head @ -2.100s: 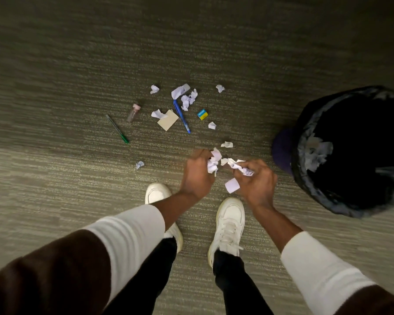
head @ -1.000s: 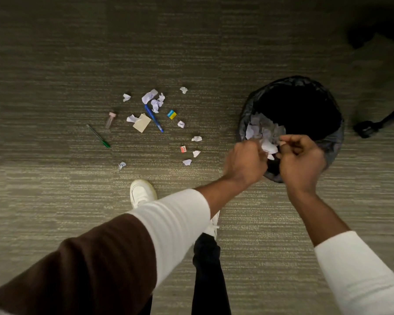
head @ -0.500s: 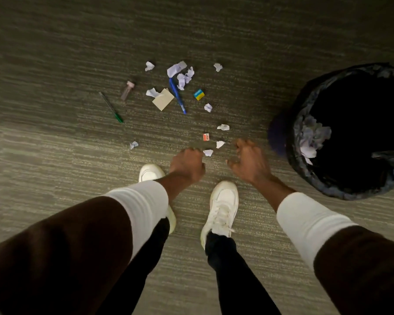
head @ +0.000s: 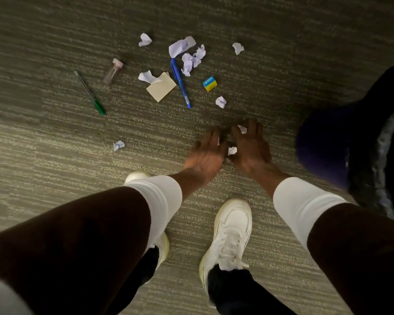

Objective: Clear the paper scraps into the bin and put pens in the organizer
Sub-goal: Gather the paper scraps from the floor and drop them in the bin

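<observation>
My left hand [head: 208, 153] and my right hand [head: 251, 148] are down on the carpet side by side, fingers spread. A white paper scrap [head: 242, 129] lies between my right fingers and another scrap [head: 232, 150] shows between the two hands. A small red bit [head: 218, 141] peeks from under my left fingers. More scraps [head: 192, 59] lie farther off, with a blue pen [head: 180, 83] and a green pen [head: 90, 93]. The black-lined bin [head: 321, 144] stands at the right edge. No organizer is in view.
A beige sticky-note pad [head: 161, 86], a small vial [head: 113, 71] and a yellow-and-blue eraser [head: 209, 83] lie among the scraps. A lone scrap [head: 118, 145] sits left of my hands. My white shoes [head: 231, 230] stand just behind the hands on the carpet.
Both hands left the bin empty after dropping scraps in it, came back down and now rest on the nearest scraps. The view has tilted down and closer to the floor.
</observation>
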Tool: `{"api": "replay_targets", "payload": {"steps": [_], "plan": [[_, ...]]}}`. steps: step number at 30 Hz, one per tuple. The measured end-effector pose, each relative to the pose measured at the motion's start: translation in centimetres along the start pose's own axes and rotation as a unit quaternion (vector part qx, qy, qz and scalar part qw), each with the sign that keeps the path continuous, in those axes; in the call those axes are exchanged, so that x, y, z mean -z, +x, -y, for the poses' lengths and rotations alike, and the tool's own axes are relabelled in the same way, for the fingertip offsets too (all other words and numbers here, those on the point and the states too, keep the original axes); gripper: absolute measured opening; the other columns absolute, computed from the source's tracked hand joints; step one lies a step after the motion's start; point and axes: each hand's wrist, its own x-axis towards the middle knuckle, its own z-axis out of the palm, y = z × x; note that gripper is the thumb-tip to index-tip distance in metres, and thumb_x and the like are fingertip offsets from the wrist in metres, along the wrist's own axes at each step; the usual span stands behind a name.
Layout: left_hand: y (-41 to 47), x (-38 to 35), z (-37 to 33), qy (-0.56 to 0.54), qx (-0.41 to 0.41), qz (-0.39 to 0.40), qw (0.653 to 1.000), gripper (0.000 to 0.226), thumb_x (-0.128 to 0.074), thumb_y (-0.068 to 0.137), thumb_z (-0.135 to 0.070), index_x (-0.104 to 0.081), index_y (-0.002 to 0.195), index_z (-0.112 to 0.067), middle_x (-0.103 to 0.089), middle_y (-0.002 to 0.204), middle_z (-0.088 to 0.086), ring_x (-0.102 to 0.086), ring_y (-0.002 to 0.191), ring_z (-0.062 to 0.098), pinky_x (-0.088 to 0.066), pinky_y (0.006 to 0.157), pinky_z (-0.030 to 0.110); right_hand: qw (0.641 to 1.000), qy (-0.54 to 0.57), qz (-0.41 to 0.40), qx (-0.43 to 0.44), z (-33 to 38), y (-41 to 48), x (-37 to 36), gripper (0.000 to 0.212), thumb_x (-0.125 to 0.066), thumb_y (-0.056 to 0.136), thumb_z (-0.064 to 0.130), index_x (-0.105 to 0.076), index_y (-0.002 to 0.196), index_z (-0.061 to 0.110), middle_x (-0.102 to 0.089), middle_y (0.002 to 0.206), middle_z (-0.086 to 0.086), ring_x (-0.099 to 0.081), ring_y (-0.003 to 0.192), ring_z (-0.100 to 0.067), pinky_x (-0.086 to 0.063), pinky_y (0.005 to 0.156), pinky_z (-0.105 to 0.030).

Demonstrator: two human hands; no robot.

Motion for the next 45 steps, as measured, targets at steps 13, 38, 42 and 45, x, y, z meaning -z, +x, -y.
{"api": "replay_targets", "payload": {"steps": [13, 38, 42, 45], "plan": [[-0.5, 0.4, 1.5, 0.017, -0.071, -0.095, 0.993, 0.049, -0.053, 0.092, 0.003, -0.061, 0.139, -0.007, -0.050, 0.147, 0.016, -0.051, 0.134, 0.029, -0.049, 0.111, 0.035, 0.992, 0.104, -0.067, 0.001, -0.8, -2.6, -1.1, 0.018, -0.069, 0.086, 0.005, -0.076, 0.100, 0.014, -0.070, 0.114, -0.013, -0.068, 0.102, -0.033, -0.053, 0.086, -0.035], [-12.3, 24.4, -23.1, -0.424, 0.010, -0.108, 0.899, 0.010, -0.076, 0.086, -0.011, -0.068, 0.086, -0.015, -0.055, 0.091, -0.007, -0.048, 0.070, -0.001, -0.036, 0.064, 0.006, 0.850, 0.348, -0.315, -0.241, -9.9, -28.2, 19.8, 0.017, -0.079, 0.086, 0.025, -0.069, 0.089, 0.012, -0.075, 0.083, -0.010, -0.073, 0.076, -0.032, -0.058, 0.072, -0.046], [-10.2, 26.1, -27.6, -0.448, 0.016, -0.129, 0.884, 0.009, -0.078, 0.090, -0.015, -0.070, 0.092, -0.010, -0.064, 0.102, 0.006, -0.062, 0.089, 0.019, -0.052, 0.081, 0.029, 0.822, 0.367, -0.339, -0.273, -12.7, -29.1, 20.6, 0.013, -0.077, 0.088, 0.025, -0.071, 0.092, 0.015, -0.074, 0.078, -0.005, -0.069, 0.072, -0.020, -0.043, 0.064, -0.027], [-8.2, 26.6, -29.5, -0.440, 0.021, -0.105, 0.892, 0.032, -0.080, 0.090, -0.028, -0.068, 0.110, -0.006, -0.064, 0.116, 0.014, -0.063, 0.107, 0.030, -0.052, 0.092, 0.038, 0.798, 0.404, -0.321, -0.311, -14.5, -28.4, 20.3, 0.029, -0.073, 0.093, 0.031, -0.066, 0.113, 0.012, -0.076, 0.093, -0.011, -0.072, 0.082, -0.025, -0.053, 0.071, -0.032]]}}
